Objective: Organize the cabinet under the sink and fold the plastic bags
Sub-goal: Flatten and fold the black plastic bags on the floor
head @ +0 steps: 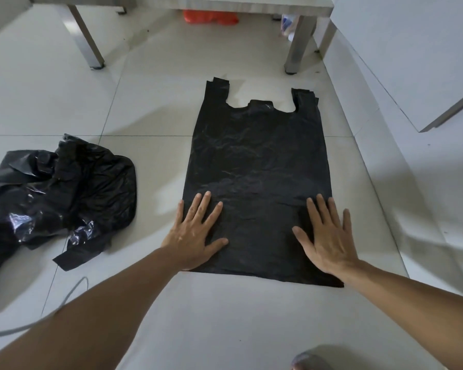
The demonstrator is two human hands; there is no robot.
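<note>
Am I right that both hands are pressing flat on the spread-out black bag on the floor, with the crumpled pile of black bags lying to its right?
Not quite: the head view shows the crumpled pile of black bags lying to the left of the spread-out black bag, not its right. The rest holds: the left hand and right hand both press flat on it, fingers straight, on the tiled floor.

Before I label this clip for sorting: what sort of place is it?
Probably a home kitchen or utility floor: pale floor tiles, metal legs of a unit, and a white cabinet door.
</note>
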